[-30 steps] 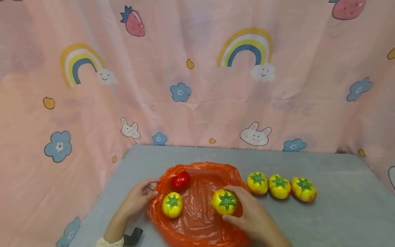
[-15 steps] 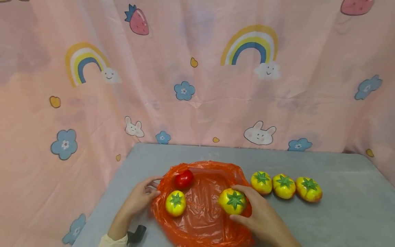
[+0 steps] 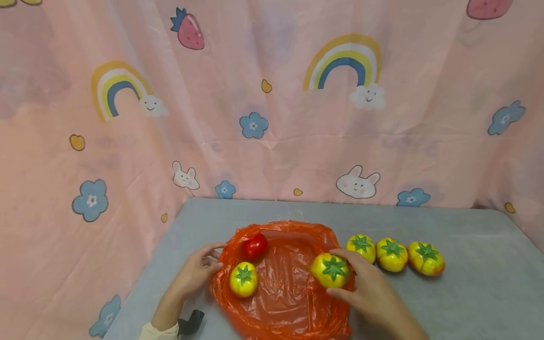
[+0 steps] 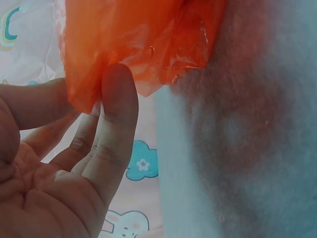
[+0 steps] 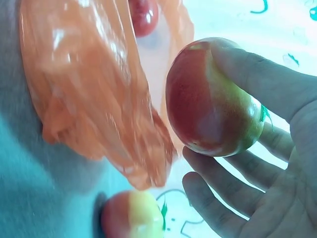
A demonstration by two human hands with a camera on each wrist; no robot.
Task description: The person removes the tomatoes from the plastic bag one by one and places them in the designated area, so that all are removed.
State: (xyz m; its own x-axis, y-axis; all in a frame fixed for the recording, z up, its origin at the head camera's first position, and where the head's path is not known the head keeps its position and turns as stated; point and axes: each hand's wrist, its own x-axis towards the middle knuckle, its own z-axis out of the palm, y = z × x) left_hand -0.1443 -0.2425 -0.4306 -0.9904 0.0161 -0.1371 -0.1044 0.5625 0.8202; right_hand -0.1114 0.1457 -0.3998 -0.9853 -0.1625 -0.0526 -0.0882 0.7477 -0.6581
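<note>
My left hand (image 3: 196,271) pinches the left rim of a red-orange plastic bag (image 3: 278,302) between thumb and finger, as the left wrist view shows. The bag lies spread on the table with its mouth open upward. In it are a shiny red fruit (image 3: 255,246) and a yellow fruit with a green star-shaped leaf (image 3: 243,279). My right hand (image 3: 371,288) grips another yellow-and-red fruit with the same green leaf (image 5: 215,99) between thumb and fingers. In the head view this fruit appears over the bag's right rim; in the right wrist view it is apart from the plastic.
Three more yellow fruits with green leaves stand in a row right of the bag; the middle one (image 3: 391,255) touches its neighbour. A black object (image 3: 192,322) is at the left wrist. The grey table (image 3: 476,283) ends at a pink patterned curtain (image 3: 297,141).
My right hand has moved slightly right and away from me with the gripped fruit, from inside the bag's mouth to its right rim. The left hand keeps its place; the head view has shifted a little.
</note>
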